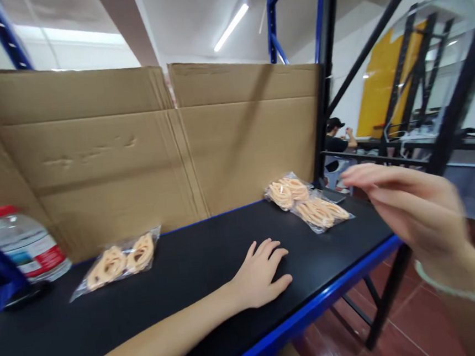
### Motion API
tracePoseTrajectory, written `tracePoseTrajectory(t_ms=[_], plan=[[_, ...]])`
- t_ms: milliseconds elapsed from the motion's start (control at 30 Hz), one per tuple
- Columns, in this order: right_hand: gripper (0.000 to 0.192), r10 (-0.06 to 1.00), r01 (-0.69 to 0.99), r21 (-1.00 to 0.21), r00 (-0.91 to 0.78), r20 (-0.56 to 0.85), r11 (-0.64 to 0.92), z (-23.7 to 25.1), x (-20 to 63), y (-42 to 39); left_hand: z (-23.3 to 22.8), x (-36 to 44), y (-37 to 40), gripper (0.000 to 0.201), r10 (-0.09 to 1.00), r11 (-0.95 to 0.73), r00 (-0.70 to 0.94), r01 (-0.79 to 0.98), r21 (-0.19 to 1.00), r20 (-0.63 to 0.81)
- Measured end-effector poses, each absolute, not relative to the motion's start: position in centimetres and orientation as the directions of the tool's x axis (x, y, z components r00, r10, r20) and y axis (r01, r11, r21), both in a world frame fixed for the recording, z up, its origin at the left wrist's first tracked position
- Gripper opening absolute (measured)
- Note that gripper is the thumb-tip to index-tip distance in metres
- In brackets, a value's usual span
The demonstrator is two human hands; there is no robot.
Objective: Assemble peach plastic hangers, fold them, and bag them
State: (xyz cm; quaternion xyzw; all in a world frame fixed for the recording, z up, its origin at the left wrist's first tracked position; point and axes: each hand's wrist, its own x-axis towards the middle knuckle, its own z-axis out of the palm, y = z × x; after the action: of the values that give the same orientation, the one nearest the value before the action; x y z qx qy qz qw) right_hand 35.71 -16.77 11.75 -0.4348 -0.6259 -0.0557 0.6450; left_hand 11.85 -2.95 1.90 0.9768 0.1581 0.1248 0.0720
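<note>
My left hand lies palm down on the black tabletop, its fingers spread and nothing in it. My right hand is raised beyond the right end of the table, slightly blurred, with a pale beaded bracelet on the wrist. Its fingers are stretched and loosely bent, and I see nothing held. Ahead of my left hand, against the cardboard, two clear bags of pale peach loops lie touching each other. A similar clear bag lies flat at the left, apart from both hands.
A cardboard sheet stands along the table's back edge. At far left is a large red-capped plastic bottle. A black metal post rises at the right end. Farther off sits a person in a dark cap.
</note>
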Motion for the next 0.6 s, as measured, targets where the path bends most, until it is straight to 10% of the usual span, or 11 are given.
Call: tracePoseTrajectory(t_ms=[167, 600], plan=[[0.032, 0.809, 0.924, -0.379, 0.185, 0.558, 0.05, 7.3, 43.2, -10.2, 1.8, 19.2, -2.7, 0.06, 0.265, -0.952, 0.931, 0.212, 0.222, 0.249], [0.043, 0.928, 0.979, -0.118, 0.197, 0.317, -0.167, -0.2, 41.2, -9.5, 0.4, 21.5, -1.7, 0.071, 0.233, -0.948, 0.954, 0.178, 0.266, 0.191]])
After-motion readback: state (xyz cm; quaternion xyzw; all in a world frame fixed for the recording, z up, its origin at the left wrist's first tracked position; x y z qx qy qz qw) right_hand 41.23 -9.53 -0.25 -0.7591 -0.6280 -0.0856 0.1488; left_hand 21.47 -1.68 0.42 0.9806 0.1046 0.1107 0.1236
